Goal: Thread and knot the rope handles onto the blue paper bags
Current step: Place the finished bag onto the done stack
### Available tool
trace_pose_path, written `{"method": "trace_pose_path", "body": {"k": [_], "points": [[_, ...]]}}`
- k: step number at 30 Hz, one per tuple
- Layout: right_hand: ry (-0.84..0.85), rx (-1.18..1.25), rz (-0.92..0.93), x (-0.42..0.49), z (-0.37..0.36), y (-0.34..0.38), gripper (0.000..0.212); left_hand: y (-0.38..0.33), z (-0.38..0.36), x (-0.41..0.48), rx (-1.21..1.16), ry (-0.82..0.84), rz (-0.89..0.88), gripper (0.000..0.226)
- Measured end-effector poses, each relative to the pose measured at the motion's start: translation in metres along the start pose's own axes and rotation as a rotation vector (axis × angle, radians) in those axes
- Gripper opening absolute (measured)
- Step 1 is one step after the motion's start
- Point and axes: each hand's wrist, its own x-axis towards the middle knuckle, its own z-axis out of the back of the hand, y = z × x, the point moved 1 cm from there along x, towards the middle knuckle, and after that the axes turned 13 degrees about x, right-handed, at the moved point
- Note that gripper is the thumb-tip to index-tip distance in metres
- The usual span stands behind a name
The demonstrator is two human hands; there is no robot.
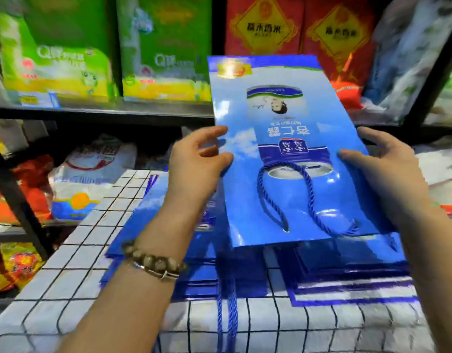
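A flat blue paper bag (283, 118) is held up over the table, tilted away from me, its print upside down. A blue rope handle (306, 189) loops across its near face and enters a hole near the bag's lower edge. My left hand (196, 164) grips the bag's left edge with thumb on top. My right hand (380, 161) grips the right edge the same way. Beneath lies a stack of flat blue bags (347, 276). Loose blue ropes (227, 314) hang over the table's front.
A white cloth with a black grid (74, 263) covers the table. Behind it, dark metal shelves (100, 112) carry green cartons (67, 54), red gift boxes (296, 29) and sacks of goods (92, 174). A bead bracelet circles my left wrist.
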Motion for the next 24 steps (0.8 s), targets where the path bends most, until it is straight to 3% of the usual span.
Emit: {"method": "trace_pose_path", "body": {"k": [4, 8, 11, 14, 15, 17, 19, 21, 24], "points": [[-0.063, -0.215, -0.056, 0.012, 0.045, 0.002, 0.032, 0.007, -0.076, 0.009, 0.099, 0.17, 0.035, 0.037], [-0.071, -0.506, -0.227, 0.016, 0.079, -0.029, 0.035, 0.028, -0.116, -0.002, 0.227, 0.293, 0.118, 0.038], [0.015, -0.778, -0.307, 0.017, 0.094, -0.053, 0.02, 0.044, -0.124, -0.014, 0.418, 0.39, 0.097, 0.039], [0.031, -1.124, -0.187, 0.028, 0.098, -0.072, 0.049, 0.042, -0.123, -0.019, 0.718, 0.375, -0.095, 0.039], [0.056, -1.151, -0.139, 0.03, 0.093, -0.076, 0.057, 0.037, -0.126, -0.02, 0.765, 0.393, -0.168, 0.038], [0.204, -1.161, -0.095, 0.032, 0.076, -0.087, 0.051, 0.029, -0.139, -0.024, 0.853, 0.522, -0.254, 0.039], [0.373, -1.165, -0.125, 0.031, 0.061, -0.103, 0.04, 0.029, -0.153, -0.029, 0.955, 0.716, -0.212, 0.05], [0.455, -1.152, -0.189, 0.031, 0.055, -0.114, 0.047, 0.037, -0.162, -0.033, 1.055, 0.865, -0.146, 0.059], [0.525, -1.22, -0.267, 0.034, 0.056, -0.125, 0.061, 0.048, -0.166, -0.034, 1.079, 0.923, -0.113, 0.06]]}}
